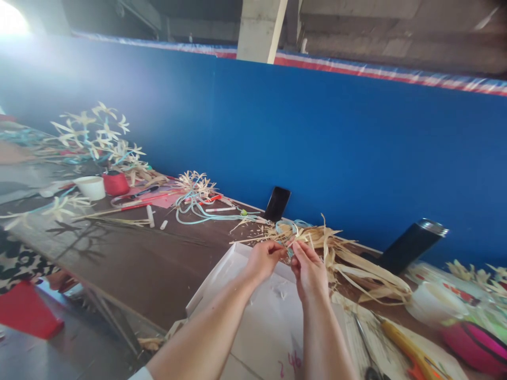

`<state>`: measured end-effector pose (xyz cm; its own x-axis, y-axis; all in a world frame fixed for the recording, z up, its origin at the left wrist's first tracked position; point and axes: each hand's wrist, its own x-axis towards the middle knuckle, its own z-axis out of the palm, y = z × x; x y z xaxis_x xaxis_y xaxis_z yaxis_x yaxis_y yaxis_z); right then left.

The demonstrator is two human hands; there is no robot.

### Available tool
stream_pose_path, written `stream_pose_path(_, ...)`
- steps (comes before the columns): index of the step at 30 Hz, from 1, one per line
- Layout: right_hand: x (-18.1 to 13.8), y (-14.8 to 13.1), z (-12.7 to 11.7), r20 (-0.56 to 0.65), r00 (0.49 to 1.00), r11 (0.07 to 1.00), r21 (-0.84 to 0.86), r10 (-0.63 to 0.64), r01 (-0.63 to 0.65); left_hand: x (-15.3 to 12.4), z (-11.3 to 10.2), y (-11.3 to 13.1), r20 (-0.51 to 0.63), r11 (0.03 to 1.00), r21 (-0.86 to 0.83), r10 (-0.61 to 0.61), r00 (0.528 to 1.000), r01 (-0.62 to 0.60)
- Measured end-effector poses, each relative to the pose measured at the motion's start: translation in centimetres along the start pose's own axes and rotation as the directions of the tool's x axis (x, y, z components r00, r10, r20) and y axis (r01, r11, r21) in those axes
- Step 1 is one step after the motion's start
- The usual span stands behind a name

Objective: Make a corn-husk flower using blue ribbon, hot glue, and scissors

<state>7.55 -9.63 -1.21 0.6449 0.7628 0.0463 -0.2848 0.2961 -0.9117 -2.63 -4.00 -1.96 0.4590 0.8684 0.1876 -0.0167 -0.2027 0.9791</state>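
Observation:
My left hand (263, 259) and my right hand (309, 272) meet over the far edge of a white cardboard box (237, 301). Both are closed in a pinch on a small piece of pale straw and light blue ribbon (289, 250) held between their fingertips. Just behind the hands lies a heap of dry straw strips (348, 258) on the dark brown table (150, 258).
A black phone (277, 203) and a black flask (412, 244) lean on the blue wall. Straw flowers (99, 132), a red cup (116, 183), a white cup (91, 187) and blue ribbons (198, 211) lie left. Yellow-handled scissors (404, 345), a white bowl (431, 303) and a pink pouch (475, 343) lie right.

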Motion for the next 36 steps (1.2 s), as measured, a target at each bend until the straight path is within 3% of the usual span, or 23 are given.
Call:
stream_pose_path(18,0.3,0.2,0.0,-0.040,0.999,0.999,-0.004,-0.035,0.035,-0.1,0.2,-0.2,0.022,0.998,0.048,0.031,0.999,-0.032)
stream_pose_path(28,-0.1,0.1,0.4,-0.056,0.998,0.999,-0.035,-0.030,0.028,0.5,0.4,-0.9,-0.137,0.999,0.031,-0.007,0.990,0.012)
stream_pose_path(36,0.5,1.1,0.4,-0.064,0.998,0.991,-0.129,-0.028,0.019,1.2,-0.2,-1.2,-0.332,0.996,0.083,0.045,0.942,-0.018)
